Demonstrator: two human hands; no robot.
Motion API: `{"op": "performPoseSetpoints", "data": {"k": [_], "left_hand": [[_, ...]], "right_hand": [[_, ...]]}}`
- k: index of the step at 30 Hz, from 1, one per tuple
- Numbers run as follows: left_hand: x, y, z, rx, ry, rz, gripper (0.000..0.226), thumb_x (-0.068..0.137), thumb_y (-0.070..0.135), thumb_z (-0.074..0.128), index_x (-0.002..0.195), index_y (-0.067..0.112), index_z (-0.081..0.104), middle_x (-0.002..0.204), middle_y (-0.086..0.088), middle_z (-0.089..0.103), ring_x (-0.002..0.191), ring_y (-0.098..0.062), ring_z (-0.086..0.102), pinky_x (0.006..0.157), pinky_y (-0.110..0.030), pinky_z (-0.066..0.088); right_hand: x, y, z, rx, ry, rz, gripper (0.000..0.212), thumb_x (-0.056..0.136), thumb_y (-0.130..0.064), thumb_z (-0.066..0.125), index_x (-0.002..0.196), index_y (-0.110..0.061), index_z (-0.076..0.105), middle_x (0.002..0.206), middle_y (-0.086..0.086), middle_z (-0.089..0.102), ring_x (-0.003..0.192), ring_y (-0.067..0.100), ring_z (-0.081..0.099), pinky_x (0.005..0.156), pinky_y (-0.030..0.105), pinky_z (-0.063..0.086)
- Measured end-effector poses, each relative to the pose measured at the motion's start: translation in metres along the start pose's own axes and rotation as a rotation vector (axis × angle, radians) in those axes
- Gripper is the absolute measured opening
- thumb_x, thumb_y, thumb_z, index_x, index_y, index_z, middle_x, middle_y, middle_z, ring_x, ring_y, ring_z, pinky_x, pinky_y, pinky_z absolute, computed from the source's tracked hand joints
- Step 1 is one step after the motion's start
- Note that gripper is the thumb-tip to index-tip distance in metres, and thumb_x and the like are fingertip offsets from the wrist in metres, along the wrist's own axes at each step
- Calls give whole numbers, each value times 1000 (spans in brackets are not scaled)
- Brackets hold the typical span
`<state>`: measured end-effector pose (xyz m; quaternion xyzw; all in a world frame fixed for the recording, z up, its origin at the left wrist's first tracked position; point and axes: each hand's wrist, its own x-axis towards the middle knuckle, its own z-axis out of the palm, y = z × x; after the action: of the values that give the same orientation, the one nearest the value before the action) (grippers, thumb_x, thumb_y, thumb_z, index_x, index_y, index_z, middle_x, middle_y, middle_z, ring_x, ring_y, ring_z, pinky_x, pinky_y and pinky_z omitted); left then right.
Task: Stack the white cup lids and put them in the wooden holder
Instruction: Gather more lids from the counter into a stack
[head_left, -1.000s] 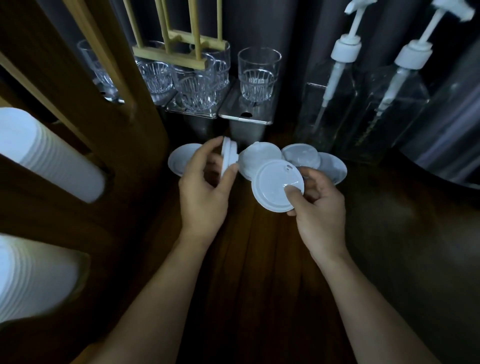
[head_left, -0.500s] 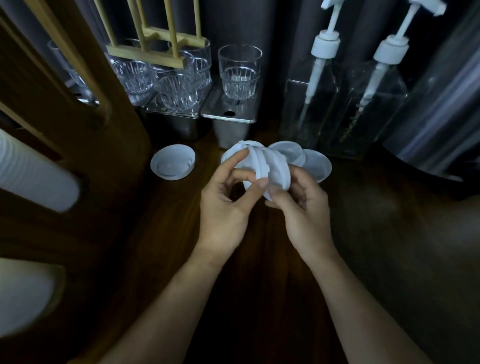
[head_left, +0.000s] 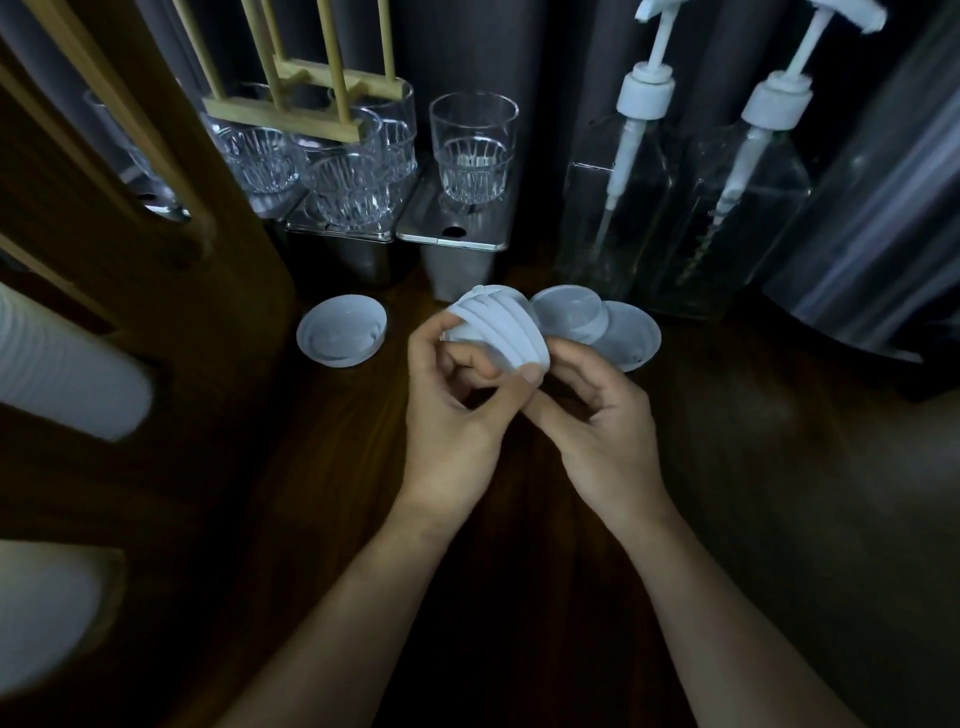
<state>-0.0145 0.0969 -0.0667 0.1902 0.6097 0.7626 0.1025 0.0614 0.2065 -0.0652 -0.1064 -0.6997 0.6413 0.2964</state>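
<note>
My left hand and right hand now both clasp the lid stack on edge; a second ago the right held one lid apart, so that lid has joined. Left of the stack lies one loose lid; two more lie right; wooden holder waits behind.

Dim, bluish light — deep shadows, wide-angle bending and soft blur toward the edges.
</note>
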Motion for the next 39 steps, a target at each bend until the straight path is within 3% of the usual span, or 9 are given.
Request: {"op": "performPoseSetpoints", "data": {"k": [8, 11, 13, 18, 23, 27, 32, 36, 39], "left_hand": [[2, -3, -4, 299, 42, 171, 34, 78, 34, 89, 105, 48, 74, 123, 6, 50, 119, 0, 52, 101, -11, 43], [2, -3, -5, 218, -7, 145, 23, 78, 47, 87, 98, 50, 76, 153, 14, 37, 144, 0, 38, 110, -14, 41], [2, -1, -5, 120, -74, 94, 18, 85, 38, 84, 102, 40, 79, 158, 14, 40, 146, 1, 40, 106, -12, 44], [2, 1, -6, 32, -164, 59, 29, 86, 31, 78, 108, 12, 79, 144, 7, 63, 138, -4, 54, 107, -21, 47], [4, 1, -7, -95, -227, -108, 36, 82, 36, 74, 97, 4, 72, 129, -9, 70, 126, -25, 65, 109, -43, 52], [5, 2, -8, -134, -251, -155, 36, 84, 34, 72, 88, -1, 64, 111, -15, 69, 111, -26, 67, 98, -40, 52], [7, 2, -8, -171, -229, -252, 34, 88, 32, 72, 78, 2, 60, 91, -3, 67, 97, -15, 65, 88, -31, 49], [6, 4, -6, -176, -191, -241, 46, 92, 33, 66, 89, -13, 60, 95, -12, 64, 98, -20, 63, 91, -35, 50], [4, 5, -5, -182, -190, -248, 43, 93, 34, 65, 93, -9, 65, 100, -13, 68, 101, -20, 67, 95, -36, 52]], "right_hand": [[2, 3, -3, 69, -3, 6, 35, 90, -6, 77, 123, -12, 66, 122, -4, 75, 119, 11, 69, 93, 23, 56], [3, 5, -5, 106, -45, 19, 31, 88, -2, 77, 116, -9, 65, 128, 2, 71, 123, 15, 67, 93, 25, 56], [3, 10, -6, 25, -113, -16, 22, 87, 0, 78, 106, -4, 68, 128, 4, 69, 124, 18, 66, 96, 27, 54], [1, 12, -2, -5, -134, -44, 32, 84, -26, 77, 116, -24, 74, 132, 3, 64, 126, 21, 63, 102, 38, 55], [2, 13, -1, -111, -35, -126, 19, 86, -19, 80, 104, -13, 76, 129, 3, 64, 122, 16, 65, 93, 22, 54], [3, 17, -2, -216, 34, -176, 35, 83, -26, 83, 68, -7, 58, 105, -6, 64, 102, 14, 68, 80, 30, 52], [0, 12, -3, -334, 117, -207, 50, 76, -23, 90, 61, -15, 44, 79, -1, 58, 101, 18, 66, 92, 30, 51], [0, 14, -4, -403, 150, -192, 42, 74, -27, 93, 77, -10, 55, 68, -7, 45, 74, 5, 55, 95, 29, 51], [-1, 14, -4, -401, 156, -96, 56, 70, -32, 94, 110, -15, 58, 86, -19, 51, 88, -6, 55, 83, 14, 44]]}}
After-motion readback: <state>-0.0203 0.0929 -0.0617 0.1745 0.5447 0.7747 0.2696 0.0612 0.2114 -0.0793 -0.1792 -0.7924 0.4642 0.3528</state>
